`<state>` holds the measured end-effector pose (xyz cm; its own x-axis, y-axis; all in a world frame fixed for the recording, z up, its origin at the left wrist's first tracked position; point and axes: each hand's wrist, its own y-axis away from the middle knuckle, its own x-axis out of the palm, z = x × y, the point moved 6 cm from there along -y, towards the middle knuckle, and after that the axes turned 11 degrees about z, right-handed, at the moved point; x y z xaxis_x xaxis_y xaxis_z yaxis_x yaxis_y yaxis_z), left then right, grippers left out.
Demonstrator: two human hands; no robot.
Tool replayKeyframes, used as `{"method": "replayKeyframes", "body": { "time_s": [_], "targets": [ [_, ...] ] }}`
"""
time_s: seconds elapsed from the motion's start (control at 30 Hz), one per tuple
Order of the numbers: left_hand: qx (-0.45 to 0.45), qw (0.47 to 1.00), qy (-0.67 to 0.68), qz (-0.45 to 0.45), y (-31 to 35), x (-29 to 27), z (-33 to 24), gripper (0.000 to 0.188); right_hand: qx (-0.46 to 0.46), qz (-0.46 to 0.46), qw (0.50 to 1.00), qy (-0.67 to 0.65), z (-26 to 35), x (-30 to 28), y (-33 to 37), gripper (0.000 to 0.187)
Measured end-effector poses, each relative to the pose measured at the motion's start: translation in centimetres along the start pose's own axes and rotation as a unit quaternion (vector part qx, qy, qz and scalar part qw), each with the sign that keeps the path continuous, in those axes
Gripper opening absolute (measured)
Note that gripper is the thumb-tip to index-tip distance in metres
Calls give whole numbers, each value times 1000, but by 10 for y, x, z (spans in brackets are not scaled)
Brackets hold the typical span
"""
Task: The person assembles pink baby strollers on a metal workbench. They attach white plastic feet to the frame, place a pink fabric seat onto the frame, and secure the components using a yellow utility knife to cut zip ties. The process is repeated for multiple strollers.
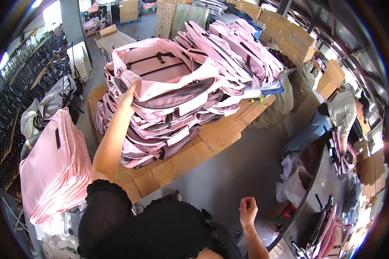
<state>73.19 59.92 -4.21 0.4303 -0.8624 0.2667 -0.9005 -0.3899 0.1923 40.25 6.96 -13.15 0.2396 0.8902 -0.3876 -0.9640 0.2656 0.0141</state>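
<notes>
A tall stack of pink fabric bag shells (173, 116) with mesh panels and white edges lies on a cardboard-covered table in front of me. The topmost pink fabric bag (153, 67) is open upward, and black straps with a buckle cross its inside. My left hand (127, 97) grips the left rim of that bag, its fingers partly hidden by the fabric. Well away from the stack, low on the right, my right hand (248, 211) hangs over the floor with fingers curled closed. Nothing shows in it.
More pink bags (242, 52) are piled behind the stack. Folded pink panels (56, 168) stand at the left, near racks of black frames (21, 77). At right, a co-worker (337, 112) bends over a grey table (309, 220) holding pink parts. Cardboard boxes (287, 36) line the back.
</notes>
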Motion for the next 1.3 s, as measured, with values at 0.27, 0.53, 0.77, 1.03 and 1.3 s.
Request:
{"method": "replayKeyframes", "body": {
  "time_s": [0.27,0.53,0.77,1.03,1.3],
  "targets": [
    [236,972,-10,2,39,55,-60,12,-245,60,933,257,176,-41,-156,7],
    [457,841,-259,-129,160,132,-67,52,-670,69,658,337,445,88,-191,10],
    [530,809,-250,-49,218,162,-45,70,-799,-160,242,527,586,244,-182,37],
    [534,800,-257,90,207,142,-69,78,-757,-166,120,620,644,173,-219,18],
    [441,615,11,654,354,251,-13,55,-190,-194,479,835,621,-86,-218,24]
  ]
}}
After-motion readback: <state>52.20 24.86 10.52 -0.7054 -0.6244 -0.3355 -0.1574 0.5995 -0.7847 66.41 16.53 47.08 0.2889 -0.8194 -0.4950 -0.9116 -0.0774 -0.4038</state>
